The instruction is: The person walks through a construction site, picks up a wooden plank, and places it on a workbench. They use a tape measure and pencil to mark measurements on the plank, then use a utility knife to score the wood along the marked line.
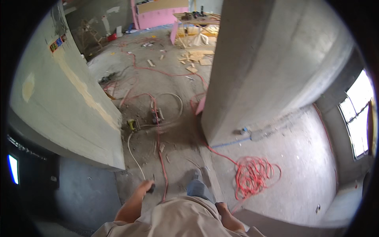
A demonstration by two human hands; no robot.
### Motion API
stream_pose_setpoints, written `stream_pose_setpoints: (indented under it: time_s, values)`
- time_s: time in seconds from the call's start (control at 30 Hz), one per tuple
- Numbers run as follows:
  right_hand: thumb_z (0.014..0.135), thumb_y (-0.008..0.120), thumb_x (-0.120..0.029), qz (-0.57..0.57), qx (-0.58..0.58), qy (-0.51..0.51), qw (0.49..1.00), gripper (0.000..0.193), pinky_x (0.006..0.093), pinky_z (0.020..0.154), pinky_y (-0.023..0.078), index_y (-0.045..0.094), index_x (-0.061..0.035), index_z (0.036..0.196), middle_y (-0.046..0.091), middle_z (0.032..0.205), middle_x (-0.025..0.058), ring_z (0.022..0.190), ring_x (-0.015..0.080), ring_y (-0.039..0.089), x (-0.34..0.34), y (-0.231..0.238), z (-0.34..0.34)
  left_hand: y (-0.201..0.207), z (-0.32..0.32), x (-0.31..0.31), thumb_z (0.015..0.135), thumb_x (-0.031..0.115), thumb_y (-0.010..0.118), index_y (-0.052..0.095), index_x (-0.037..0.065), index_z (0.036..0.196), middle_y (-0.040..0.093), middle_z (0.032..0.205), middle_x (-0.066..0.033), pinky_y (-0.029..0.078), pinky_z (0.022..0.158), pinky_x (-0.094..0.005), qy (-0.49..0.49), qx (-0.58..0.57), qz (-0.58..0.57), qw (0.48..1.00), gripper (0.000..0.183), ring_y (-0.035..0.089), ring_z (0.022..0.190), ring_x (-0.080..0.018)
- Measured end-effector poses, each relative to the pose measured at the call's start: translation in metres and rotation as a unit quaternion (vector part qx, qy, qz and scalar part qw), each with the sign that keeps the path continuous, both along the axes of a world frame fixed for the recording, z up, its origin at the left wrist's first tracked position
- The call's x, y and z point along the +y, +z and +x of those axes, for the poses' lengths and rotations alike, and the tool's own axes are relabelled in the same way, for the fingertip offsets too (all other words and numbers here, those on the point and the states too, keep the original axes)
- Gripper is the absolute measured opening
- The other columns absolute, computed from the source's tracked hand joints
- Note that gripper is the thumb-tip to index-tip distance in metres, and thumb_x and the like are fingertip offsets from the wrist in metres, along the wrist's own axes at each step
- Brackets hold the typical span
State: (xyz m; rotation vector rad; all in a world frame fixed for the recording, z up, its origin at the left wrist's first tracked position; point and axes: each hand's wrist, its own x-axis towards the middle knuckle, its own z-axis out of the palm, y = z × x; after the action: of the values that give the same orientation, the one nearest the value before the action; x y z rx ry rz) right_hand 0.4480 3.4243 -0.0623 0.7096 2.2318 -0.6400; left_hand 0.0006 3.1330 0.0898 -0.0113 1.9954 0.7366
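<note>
My left hand (146, 186) hangs low in front of my left side, its fingers closed round a small dark object (151, 189) with a thin tip pointing up; its kind is too small to make out. A thin white cord (135, 158) runs along the floor toward that hand, and I cannot tell whether they touch. My right hand (222, 206) is down beside my right hip, its fingers mostly hidden by my shirt. A red cord (159, 146) passes along the floor just right of my left hand.
Concrete columns stand at the left (71, 87) and right (252, 71) of a passage. A coiled red cord (254, 177) lies at the right. Ahead are a yellow-green tool (131, 125), wood scraps (195, 57), a worktable (197, 17) and pink board (158, 18).
</note>
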Motion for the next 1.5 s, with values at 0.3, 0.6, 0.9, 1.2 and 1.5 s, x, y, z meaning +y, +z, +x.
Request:
stream_pose_setpoints:
  time_s: [0.3,0.6,0.9,1.2,1.5]
  values:
    - [0.086,0.056,-0.016,-0.152,0.185,-0.31,0.92,0.02,0.0327,0.044,0.045,0.06,-0.0045,0.071,0.059,0.061,0.0063,0.052,0.0168,0.058,0.275,0.08,-0.407,0.021,-0.093,0.041,0.084,0.029,0.057,0.069,0.003,0.087,0.065,0.075,-0.0136,0.048,0.063,-0.0406,0.261,-0.052,0.013,0.964,0.029,0.061,0.068,-0.0204]
    - [0.091,0.056,-0.019,-0.231,0.23,-0.288,0.9,0.022,0.0344,0.048,0.047,0.063,-0.0011,0.08,0.064,0.068,0.0088,0.053,0.0186,0.059,0.38,0.212,-0.739,-0.086,-0.258,0.086,0.088,0.034,0.048,0.06,0.008,0.123,0.061,0.123,-0.0163,0.046,0.089,-0.0412,0.18,-0.074,-0.154,0.969,0.045,0.06,0.107,-0.0324]
    - [0.082,0.064,-0.027,-0.081,0.182,-0.323,0.925,0.028,0.0351,0.064,0.053,0.072,-0.0025,0.094,0.069,0.076,0.0115,0.067,0.0197,0.065,0.427,0.171,-0.906,0.1,-0.717,0.287,0.08,0.025,0.057,0.064,-0.002,0.093,0.064,0.092,-0.0197,0.043,0.077,-0.044,0.185,0.069,-0.01,0.98,0.031,0.06,0.086,-0.0339]
    - [0.081,0.058,-0.03,-0.023,0.062,0.094,0.993,0.029,0.0438,0.072,0.053,0.072,-0.0081,0.092,0.07,0.09,0.0161,0.082,0.0323,0.068,0.561,0.084,-1.268,0.049,-1.003,0.385,0.081,0.025,0.054,0.069,0.001,0.089,0.068,0.09,-0.0159,0.048,0.078,-0.0383,0.072,0.164,-0.013,0.984,0.029,0.064,0.088,-0.0285]
    - [0.089,0.054,-0.015,-0.272,0.226,-0.267,0.896,0.02,0.0295,0.044,0.045,0.06,0.0015,0.079,0.06,0.064,0.0077,0.049,0.0145,0.056,0.671,0.221,-1.69,0.025,-1.095,0.399,0.092,0.031,0.049,0.069,0.007,0.105,0.068,0.102,-0.0176,0.05,0.076,-0.0412,0.066,0.073,0.011,0.995,0.034,0.065,0.095,-0.0272]
